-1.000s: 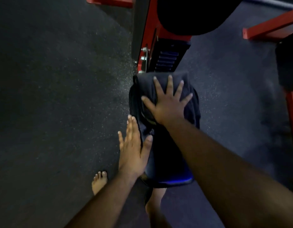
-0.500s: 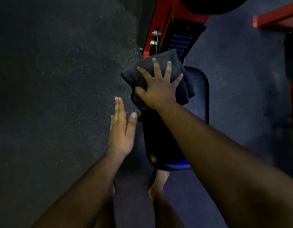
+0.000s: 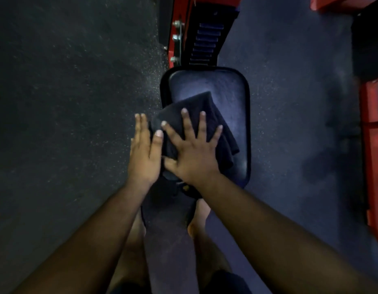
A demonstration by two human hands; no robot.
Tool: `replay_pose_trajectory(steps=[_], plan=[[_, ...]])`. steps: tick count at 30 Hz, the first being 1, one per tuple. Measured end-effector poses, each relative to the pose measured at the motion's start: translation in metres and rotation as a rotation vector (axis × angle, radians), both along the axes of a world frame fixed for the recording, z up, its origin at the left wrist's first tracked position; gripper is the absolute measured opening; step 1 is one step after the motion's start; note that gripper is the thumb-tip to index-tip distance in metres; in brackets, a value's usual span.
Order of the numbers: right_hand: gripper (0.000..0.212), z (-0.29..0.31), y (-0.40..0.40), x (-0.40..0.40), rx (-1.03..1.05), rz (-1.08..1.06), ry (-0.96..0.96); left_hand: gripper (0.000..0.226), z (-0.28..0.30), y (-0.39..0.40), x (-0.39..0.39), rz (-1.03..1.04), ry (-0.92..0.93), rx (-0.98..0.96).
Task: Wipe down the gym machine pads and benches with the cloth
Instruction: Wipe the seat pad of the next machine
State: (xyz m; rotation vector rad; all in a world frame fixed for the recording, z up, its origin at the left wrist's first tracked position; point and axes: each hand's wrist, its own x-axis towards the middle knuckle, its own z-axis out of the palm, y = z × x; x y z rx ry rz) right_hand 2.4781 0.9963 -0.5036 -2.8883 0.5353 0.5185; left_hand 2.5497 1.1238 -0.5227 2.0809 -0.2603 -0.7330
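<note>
The right hand point(image 3: 192, 153) presses with spread fingers on the dark cloth point(image 3: 196, 115), which lies on the near left part of the seat pad point(image 3: 230, 85), while the left hand point(image 3: 144, 151), flat with fingers together, stays beside the pad; I think firm, overlapping strokes to every edge would clean it best.

Dark padded seat pad w/ rounded corners point(image 3: 230, 92); crumpled black cloth point(image 3: 205, 107) lies on its left half.
</note>
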Motion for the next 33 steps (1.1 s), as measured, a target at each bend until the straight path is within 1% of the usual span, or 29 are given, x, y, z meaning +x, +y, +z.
replay_pose_trajectory(steps=[2, 4, 6, 7, 8, 10, 12, 14, 16, 18, 20, 22, 24, 26, 28, 30, 33], plan=[[0.085, 0.006, 0.009, -0.048, 0.008, 0.147, -0.027, 0.081, 0.001, 0.000, 0.000, 0.012, -0.023, 0.028], [0.084, 0.013, 0.006, -0.119, -0.006, 0.185, -0.032, 0.080, 0.007, -0.003, -0.005, -0.059, -0.030, 0.054], [0.084, 0.016, -0.013, -0.167, -0.016, 0.048, -0.006, 0.080, 0.012, -0.009, -0.015, -0.127, -0.066, 0.054], [0.087, 0.014, -0.028, -0.171, 0.010, -0.059, 0.009, 0.080, 0.011, -0.015, -0.019, -0.150, -0.094, 0.059], [0.089, 0.011, -0.042, -0.160, 0.038, -0.172, 0.028, 0.080, 0.009, -0.022, -0.021, -0.169, -0.114, 0.067], [0.092, 0.004, -0.063, -0.111, 0.082, -0.370, 0.033, 0.079, 0.001, -0.036, -0.027, -0.188, -0.133, 0.093], [0.097, 0.001, -0.075, -0.054, 0.103, -0.445, 0.028, 0.078, -0.004, -0.049, -0.030, -0.142, -0.146, 0.117], [0.097, 0.000, -0.079, -0.037, 0.081, -0.455, 0.025, 0.077, -0.002, -0.064, -0.033, -0.101, -0.178, 0.151], [0.087, 0.005, -0.066, -0.064, 0.082, -0.437, -0.006, 0.076, 0.002, -0.075, -0.036, -0.087, -0.217, 0.213], [0.079, 0.014, -0.043, -0.108, 0.132, -0.510, -0.017, 0.075, 0.004, -0.082, -0.037, -0.115, -0.273, 0.296], [0.078, 0.015, -0.034, -0.124, 0.179, -0.580, 0.001, 0.073, 0.000, -0.082, -0.040, -0.163, -0.336, 0.359], [0.078, 0.007, -0.056, -0.099, 0.168, -0.615, -0.003, 0.072, -0.007, -0.081, -0.042, -0.187, -0.373, 0.397], [0.078, -0.006, -0.093, -0.049, 0.175, -0.621, -0.059, 0.071, -0.013, -0.081, -0.043, -0.202, -0.406, 0.452], [0.078, -0.012, -0.136, 0.004, 0.205, -0.604, -0.093, 0.072, -0.014, -0.084, -0.042, -0.209, -0.438, 0.478], [0.074, -0.014, -0.155, 0.025, 0.214, -0.564, -0.096, 0.072, -0.014, -0.084, -0.042, -0.215, -0.443, 0.493], [0.068, -0.008, -0.141, 0.003, 0.183, -0.497, -0.097, 0.073, -0.011, -0.084, -0.040, -0.227, -0.434, 0.513], [0.067, 0.007, -0.087, -0.076, 0.202, -0.490, -0.073, 0.074, -0.008, -0.086, -0.038, -0.240, -0.405, 0.532]])
